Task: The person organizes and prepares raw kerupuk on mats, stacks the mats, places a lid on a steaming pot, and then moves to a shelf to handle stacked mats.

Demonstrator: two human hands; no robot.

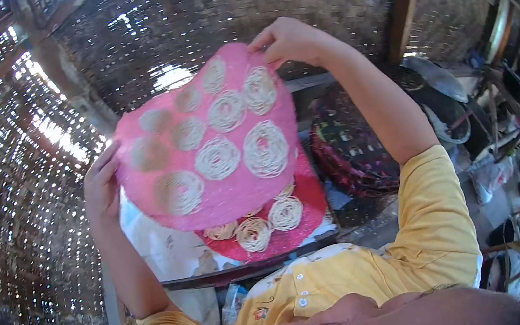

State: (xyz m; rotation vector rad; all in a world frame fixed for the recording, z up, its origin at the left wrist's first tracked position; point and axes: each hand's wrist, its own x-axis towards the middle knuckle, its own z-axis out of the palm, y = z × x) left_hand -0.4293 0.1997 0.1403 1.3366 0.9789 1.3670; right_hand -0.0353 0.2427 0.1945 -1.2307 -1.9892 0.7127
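Observation:
A pink mesh-like sheet (201,170) is raised and tilted in front of me, with several flat coils of pale strands (217,158) on it, perhaps noodle nests. My left hand (103,182) grips its left edge, and the fingertips of my right hand (290,43) pinch its far right edge. Beneath it, a deep pink sheet (311,190) lies on a white-covered table (168,255). More coils (253,234) sit on that lower sheet, partly hidden by the raised one.
To the right of the lower sheet stands a dark red, patterned round object (348,150). Woven bamboo walls (277,0) rise beyond and at the left. A wooden post (404,2) stands at the far right. Household clutter, including a plastic bag (491,175), fills the right side.

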